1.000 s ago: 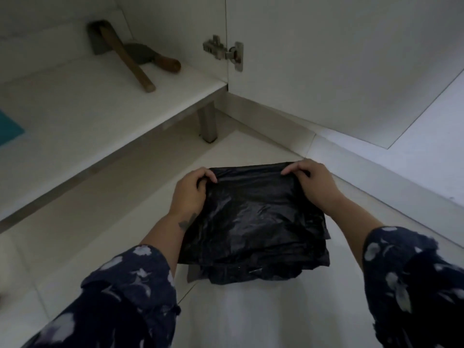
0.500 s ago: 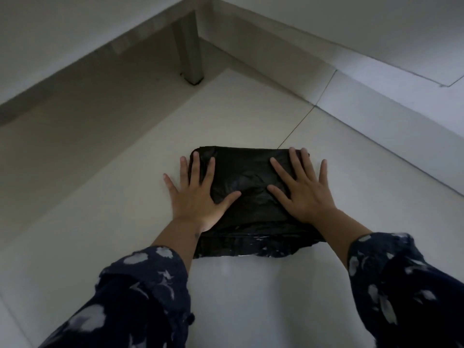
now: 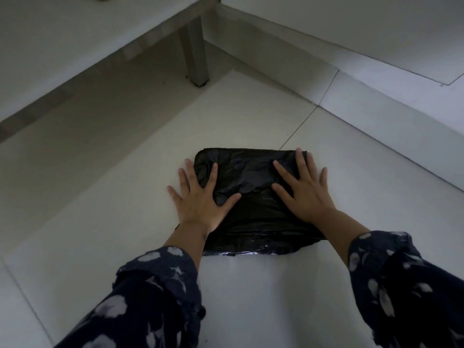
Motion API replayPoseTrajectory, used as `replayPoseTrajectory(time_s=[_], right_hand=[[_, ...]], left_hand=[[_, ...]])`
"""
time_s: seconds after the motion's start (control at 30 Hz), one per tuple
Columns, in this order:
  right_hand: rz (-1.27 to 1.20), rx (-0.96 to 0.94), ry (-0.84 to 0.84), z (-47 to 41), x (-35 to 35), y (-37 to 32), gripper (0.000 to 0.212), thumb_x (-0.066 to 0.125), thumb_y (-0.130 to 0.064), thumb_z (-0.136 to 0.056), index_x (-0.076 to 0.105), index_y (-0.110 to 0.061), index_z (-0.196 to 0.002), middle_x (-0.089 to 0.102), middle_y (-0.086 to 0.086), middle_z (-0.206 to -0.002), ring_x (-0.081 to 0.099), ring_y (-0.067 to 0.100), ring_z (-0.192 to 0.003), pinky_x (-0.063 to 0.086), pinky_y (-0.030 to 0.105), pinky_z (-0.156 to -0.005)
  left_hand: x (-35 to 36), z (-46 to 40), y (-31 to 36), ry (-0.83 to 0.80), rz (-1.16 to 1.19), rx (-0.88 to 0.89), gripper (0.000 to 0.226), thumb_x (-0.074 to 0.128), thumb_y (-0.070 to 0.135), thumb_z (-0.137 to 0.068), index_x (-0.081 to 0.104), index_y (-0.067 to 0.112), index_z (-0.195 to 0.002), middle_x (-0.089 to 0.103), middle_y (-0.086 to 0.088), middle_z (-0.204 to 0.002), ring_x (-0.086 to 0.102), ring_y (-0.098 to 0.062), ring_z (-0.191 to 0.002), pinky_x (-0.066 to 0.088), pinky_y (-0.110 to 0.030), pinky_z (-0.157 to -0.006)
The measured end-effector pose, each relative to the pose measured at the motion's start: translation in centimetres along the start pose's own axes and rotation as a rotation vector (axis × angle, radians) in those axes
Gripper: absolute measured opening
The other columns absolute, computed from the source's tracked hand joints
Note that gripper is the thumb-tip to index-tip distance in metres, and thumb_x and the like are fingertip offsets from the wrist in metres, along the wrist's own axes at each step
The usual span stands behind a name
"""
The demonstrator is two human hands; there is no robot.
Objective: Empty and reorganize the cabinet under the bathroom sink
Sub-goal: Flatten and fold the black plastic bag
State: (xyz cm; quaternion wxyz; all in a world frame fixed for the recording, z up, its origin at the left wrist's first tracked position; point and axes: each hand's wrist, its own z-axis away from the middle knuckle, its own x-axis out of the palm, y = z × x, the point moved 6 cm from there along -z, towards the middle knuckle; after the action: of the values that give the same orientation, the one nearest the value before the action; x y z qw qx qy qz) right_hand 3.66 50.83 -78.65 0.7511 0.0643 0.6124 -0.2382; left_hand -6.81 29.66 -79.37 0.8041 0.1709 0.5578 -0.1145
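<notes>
On the tiled floor, left hand and right hand flat on black bag

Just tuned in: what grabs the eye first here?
A folded black bag lies on the pale floor at centre frame. The left hand and right hand lie flat on it, fingers spread. Behind, at top, a cabinet leg stands on the floor.

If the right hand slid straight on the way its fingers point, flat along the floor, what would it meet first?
The right hand lies flat on the black bag, fingers pointing away toward the wall. Past the bag's far edge there is only bare floor tile, then probably the white skirting at the wall's foot, though depth is hard to judge.
</notes>
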Motion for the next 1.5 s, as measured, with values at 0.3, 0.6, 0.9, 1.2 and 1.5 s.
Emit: replayPoseTrajectory(time_s=[0.3, 0.6, 0.9, 1.2, 1.5], right_hand=[[-0.192, 0.247, 0.009, 4.8, -1.2, 0.0, 0.073, 0.045, -0.061, -0.089, 0.011, -0.041, -0.15, 0.028, 0.016, -0.143, 0.033, 0.036, -0.126, 0.037, 0.042, -0.102], [-0.562, 0.135, 0.044, 5.7, -2.4, -1.6, 0.075, 0.067, -0.013, -0.086, 0.027, -0.018, -0.15, 0.04, 0.012, -0.138, 0.043, 0.025, -0.128, 0.024, 0.01, -0.097], [-0.485, -0.175, 0.203, 1.2, -18.2, -11.2, 0.077, 0.068, -0.018, -0.086, 0.026, -0.018, -0.15, 0.038, 0.01, -0.142, 0.039, 0.024, -0.13, 0.02, 0.008, -0.099], [-0.405, -0.397, 0.242, -4.3, -29.8, -28.0, 0.078, 0.068, -0.022, -0.087, 0.024, -0.019, -0.151, 0.034, 0.012, -0.144, 0.036, 0.027, -0.133, 0.024, 0.023, -0.11], [-0.382, -0.476, 0.135, -18.3, -27.3, -38.3, 0.082, 0.067, -0.026, -0.087, 0.018, -0.02, -0.153, 0.016, 0.014, -0.156, 0.02, 0.028, -0.144, 0.015, 0.024, -0.115]], left_hand=[[-0.7, 4.9, 0.5, 0.17, 0.269, 0.026, 0.08, 0.045, 0.071, -0.082, 0.011, 0.043, -0.149, 0.034, 0.001, -0.151, 0.028, -0.024, -0.133, 0.032, -0.037, -0.106], [-1.6, 7.3, 0.8, 0.27, 0.758, 0.079, 0.076, 0.071, 0.018, -0.085, 0.029, 0.023, -0.148, 0.043, -0.003, -0.143, 0.039, -0.008, -0.128, 0.022, -0.005, -0.102], [-17.2, 7.4, -3.2, 0.619, 0.803, 0.093, 0.075, 0.072, 0.017, -0.085, 0.03, 0.02, -0.148, 0.045, -0.005, -0.139, 0.034, 0.002, -0.117, 0.021, 0.001, -0.098], [-31.5, 7.1, -13.6, 0.867, 0.742, 0.056, 0.075, 0.069, 0.021, -0.087, 0.027, 0.014, -0.149, 0.041, -0.01, -0.141, 0.039, -0.016, -0.129, 0.023, -0.009, -0.104], [-32.7, -2.7, -22.8, 0.819, 0.652, -0.25, 0.076, 0.053, 0.05, -0.091, 0.018, 0.022, -0.153, 0.021, -0.007, -0.156, 0.024, -0.023, -0.142, 0.024, -0.026, -0.111]])
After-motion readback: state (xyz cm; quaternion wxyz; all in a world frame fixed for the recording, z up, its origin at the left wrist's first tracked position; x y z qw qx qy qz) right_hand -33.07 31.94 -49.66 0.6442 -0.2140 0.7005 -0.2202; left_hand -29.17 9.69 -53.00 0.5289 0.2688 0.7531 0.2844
